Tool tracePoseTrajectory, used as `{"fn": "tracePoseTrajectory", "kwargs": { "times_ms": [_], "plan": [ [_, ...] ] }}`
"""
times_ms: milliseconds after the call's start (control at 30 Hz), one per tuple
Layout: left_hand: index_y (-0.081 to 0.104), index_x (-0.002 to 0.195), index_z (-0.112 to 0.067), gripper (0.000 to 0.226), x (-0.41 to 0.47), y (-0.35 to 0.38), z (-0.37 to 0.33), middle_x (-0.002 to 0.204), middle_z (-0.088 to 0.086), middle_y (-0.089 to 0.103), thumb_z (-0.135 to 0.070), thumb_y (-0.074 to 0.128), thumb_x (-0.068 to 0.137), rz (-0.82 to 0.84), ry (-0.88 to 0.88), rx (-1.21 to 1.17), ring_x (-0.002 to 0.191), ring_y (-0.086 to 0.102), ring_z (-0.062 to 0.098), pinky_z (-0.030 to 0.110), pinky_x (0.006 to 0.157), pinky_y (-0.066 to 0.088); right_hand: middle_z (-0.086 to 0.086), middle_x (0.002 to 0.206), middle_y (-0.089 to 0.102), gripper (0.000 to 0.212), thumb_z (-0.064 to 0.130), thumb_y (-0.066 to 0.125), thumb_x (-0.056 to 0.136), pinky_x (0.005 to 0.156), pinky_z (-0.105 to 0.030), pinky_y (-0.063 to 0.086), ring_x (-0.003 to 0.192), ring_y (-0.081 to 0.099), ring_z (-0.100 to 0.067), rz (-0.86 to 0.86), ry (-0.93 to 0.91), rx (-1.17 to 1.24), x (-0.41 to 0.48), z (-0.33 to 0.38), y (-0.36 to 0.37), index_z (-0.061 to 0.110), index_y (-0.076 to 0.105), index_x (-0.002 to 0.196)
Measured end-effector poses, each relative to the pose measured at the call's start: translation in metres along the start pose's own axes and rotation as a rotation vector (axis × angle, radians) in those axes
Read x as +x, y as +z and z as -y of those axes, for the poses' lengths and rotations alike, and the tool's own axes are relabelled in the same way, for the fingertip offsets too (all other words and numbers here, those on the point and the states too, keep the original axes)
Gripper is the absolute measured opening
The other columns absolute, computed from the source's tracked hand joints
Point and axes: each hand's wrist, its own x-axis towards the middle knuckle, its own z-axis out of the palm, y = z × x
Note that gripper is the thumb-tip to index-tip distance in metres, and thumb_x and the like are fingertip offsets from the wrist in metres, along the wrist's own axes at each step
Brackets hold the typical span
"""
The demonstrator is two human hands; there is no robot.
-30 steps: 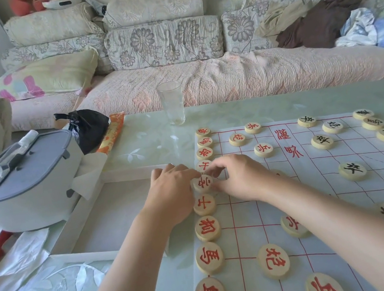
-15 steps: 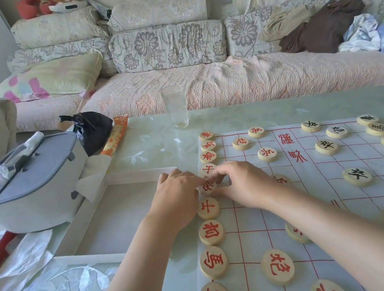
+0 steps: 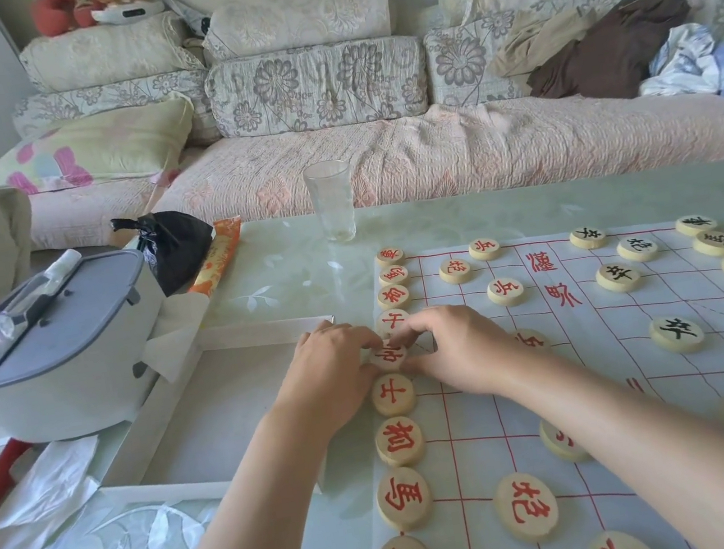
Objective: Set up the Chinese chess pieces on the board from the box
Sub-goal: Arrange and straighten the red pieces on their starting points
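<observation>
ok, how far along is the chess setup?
Done: red back row lines the left edge of the board, red cannons and soldiers are out, black pieces stand opposite. In hand: left hand and right hand both hold the red general mid-row. Left: black side runs off frame, so unconfirmed.

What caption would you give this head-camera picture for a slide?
Left hand and right hand together pinch one red-lettered piece in the red row at the edge of the board.

Bright soft daylight, faint shadows, sharp focus, wide-angle edge distortion.
</observation>
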Motion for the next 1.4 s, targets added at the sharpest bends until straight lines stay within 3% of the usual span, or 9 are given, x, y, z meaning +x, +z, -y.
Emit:
{"fn": "tracePoseTrajectory", "kwargs": {
  "times_ms": [233,333,467,567,700,900,1033,1200,1400],
  "plan": [
    [0.058,0.125,-0.032,0.039,0.001,-0.006,-0.001,0.118,-0.006,0.063,-0.021,0.06,0.088,0.06,-0.008,-0.01,0.117,0.044,0.018,0.028,0.093,0.031,0.022,0.1,0.067,0.018,0.043,0.074,0.085,0.086,-0.026,0.05,0.092,0.06,0.003,-0.049,-0.02,0.077,0.0,0.0,-0.006,0.038,0.073,0.102],
    [0.054,0.13,-0.031,0.045,0.006,-0.013,0.002,0.124,-0.007,0.058,-0.012,0.052,0.088,0.045,-0.058,-0.052,0.119,0.044,0.016,0.029,0.097,0.034,0.022,0.099,0.067,0.006,0.038,0.07,0.089,0.079,-0.026,0.048,0.085,0.059,0.004,-0.128,-0.005,0.044,0.005,-0.003,-0.018,0.038,0.07,0.094],
    [0.055,0.129,-0.03,0.043,0.019,-0.015,0.002,0.126,-0.006,0.057,-0.011,0.045,0.092,0.003,-0.111,-0.118,0.121,0.044,0.017,0.032,0.101,0.036,0.017,0.109,0.062,0.021,0.025,0.065,0.092,0.082,-0.033,0.051,0.097,0.06,-0.01,-0.091,0.015,-0.153,0.017,-0.003,-0.023,0.038,0.067,0.108],
    [0.053,0.132,-0.03,0.044,0.028,-0.009,0.001,0.135,-0.006,0.054,-0.012,0.041,0.093,0.048,-0.076,-0.031,0.125,0.04,0.017,0.032,0.101,0.032,0.016,0.111,0.061,0.026,0.034,0.065,0.091,0.081,-0.032,0.05,0.1,0.06,-0.011,-0.042,0.05,-0.192,0.025,0.002,-0.021,0.038,0.064,0.116],
    [0.047,0.138,-0.034,0.059,0.035,-0.007,0.003,0.142,-0.013,0.048,-0.005,0.039,0.088,0.101,0.049,0.062,0.126,0.036,0.016,0.031,0.099,0.028,0.019,0.106,0.064,0.025,0.051,0.065,0.089,0.074,-0.029,0.044,0.095,0.06,-0.008,-0.003,0.07,-0.145,0.033,0.006,-0.015,0.04,0.067,0.111],
    [0.057,0.126,-0.041,0.06,0.035,-0.005,0.009,0.133,-0.018,0.052,-0.004,0.041,0.082,0.094,0.11,0.105,0.116,0.039,0.012,0.026,0.086,0.023,0.018,0.101,0.064,0.02,0.048,0.068,0.088,0.067,-0.024,0.041,0.092,0.059,-0.005,-0.029,0.073,-0.094,0.04,0.0,-0.012,0.039,0.068,0.106],
    [0.06,0.121,-0.037,0.056,0.036,-0.004,0.007,0.131,-0.011,0.053,-0.004,0.043,0.081,0.033,0.064,0.063,0.116,0.04,0.014,0.027,0.092,0.027,0.019,0.105,0.064,0.013,0.035,0.062,0.094,0.076,-0.03,0.048,0.094,0.06,-0.008,-0.073,0.072,-0.114,0.042,-0.005,-0.012,0.038,0.066,0.106],
    [0.053,0.131,-0.038,0.056,0.037,0.005,0.007,0.138,-0.015,0.049,-0.007,0.041,0.086,0.045,0.111,0.086,0.12,0.037,0.015,0.028,0.094,0.025,0.021,0.103,0.063,0.025,0.056,0.065,0.087,0.063,-0.019,0.038,0.089,0.059,-0.003,-0.033,0.076,-0.093,0.038,-0.004,-0.009,0.043,0.064,0.108],
    [0.062,0.117,-0.038,0.048,0.038,0.002,0.013,0.126,-0.013,0.058,-0.007,0.044,0.086,0.016,0.048,0.03,0.115,0.04,0.014,0.027,0.09,0.025,0.017,0.106,0.066,0.015,0.037,0.062,0.095,0.079,-0.03,0.048,0.099,0.061,-0.011,-0.074,0.075,-0.097,0.04,-0.005,-0.011,0.035,0.067,0.109]
  ]
}}
